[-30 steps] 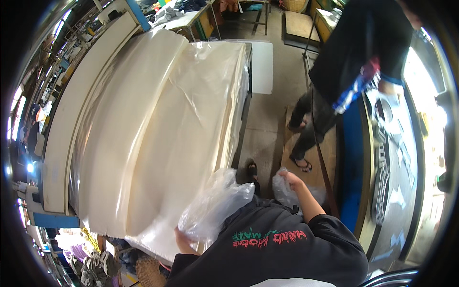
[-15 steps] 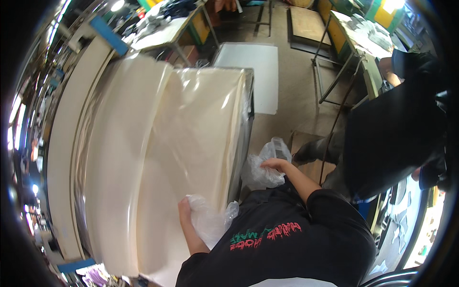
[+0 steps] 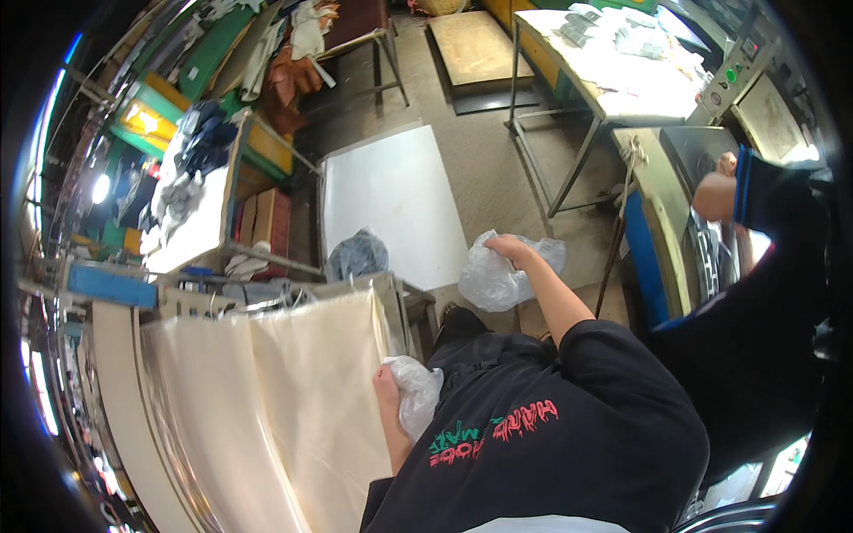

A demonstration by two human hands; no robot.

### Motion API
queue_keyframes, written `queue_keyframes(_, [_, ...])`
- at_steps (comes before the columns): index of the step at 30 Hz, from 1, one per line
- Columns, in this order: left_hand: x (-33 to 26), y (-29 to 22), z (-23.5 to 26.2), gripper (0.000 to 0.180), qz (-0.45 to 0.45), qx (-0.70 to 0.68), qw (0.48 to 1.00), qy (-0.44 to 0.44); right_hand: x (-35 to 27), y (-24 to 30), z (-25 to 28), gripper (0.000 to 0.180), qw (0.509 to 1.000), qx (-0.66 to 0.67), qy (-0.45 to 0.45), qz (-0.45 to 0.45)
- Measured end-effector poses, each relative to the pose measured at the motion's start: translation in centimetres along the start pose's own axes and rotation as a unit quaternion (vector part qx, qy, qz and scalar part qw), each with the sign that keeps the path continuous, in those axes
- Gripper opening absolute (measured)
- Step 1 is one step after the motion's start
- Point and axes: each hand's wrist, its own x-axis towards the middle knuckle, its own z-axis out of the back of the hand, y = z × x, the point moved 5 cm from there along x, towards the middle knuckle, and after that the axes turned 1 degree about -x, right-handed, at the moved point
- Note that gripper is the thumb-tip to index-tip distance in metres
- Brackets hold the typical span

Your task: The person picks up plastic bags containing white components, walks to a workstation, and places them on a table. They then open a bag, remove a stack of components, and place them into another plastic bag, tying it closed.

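Observation:
My left hand (image 3: pixel 386 388) is closed on the top of a translucent plastic bag (image 3: pixel 419 397), which hangs beside the front corner of a machine bed with a cream sheet (image 3: pixel 311 373) over it. Out in front of my body, my right hand (image 3: pixel 509 250) grips another translucent plastic bag (image 3: pixel 487 282) that puffs out on both sides of my fingers. What the bags hold cannot be made out. Below the right bag is the floor.
A white board (image 3: pixel 391 200) lies ahead, with a grey bundle in plastic (image 3: pixel 358 255) at its near left. Cloth piles cover a table (image 3: pixel 200 218) at left. A metal-legged table (image 3: pixel 591 98) stands ahead right. At right, a co-worker's hand (image 3: pixel 718 191) is over a machine.
My body has turned and moved forward past the machine bed, whose cream sheet now sits lower left. Both bags came along in my hands, and the white board is nearer.

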Motion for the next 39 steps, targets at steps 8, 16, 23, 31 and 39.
queue_keyframes(8, [23.2, -14.4, -6.2, 0.036, -0.079, 0.031, 0.996, -0.040, 3.9, 17.3, 11.5, 0.024, 0.957, 0.268, 0.041, 0.097])
queue_keyframes(16, [43.8, -35.6, -28.2, 0.030, -0.058, -0.101, 0.991, 0.068, 2.2, 29.7, 23.4, 0.022, 0.881, 0.362, -0.157, 0.262])
queue_keyframes(23, [49.8, -47.1, -55.2, 0.026, -0.083, -0.082, 0.964, 0.239, -3.0, 35.7, 41.6, 0.023, 0.619, 0.346, -0.517, 0.479])
queue_keyframes(31, [50.8, -52.9, -77.1, 0.027, -0.037, -0.118, 0.936, 0.330, -8.9, 40.0, 60.9, 0.028, 0.222, 0.325, -0.769, 0.504])
queue_keyframes(39, [53.8, -60.8, -89.5, 0.037, -0.032, -0.113, 0.917, 0.381, 2.5, 33.6, 75.4, 0.053, 0.199, 0.380, -0.830, 0.357])
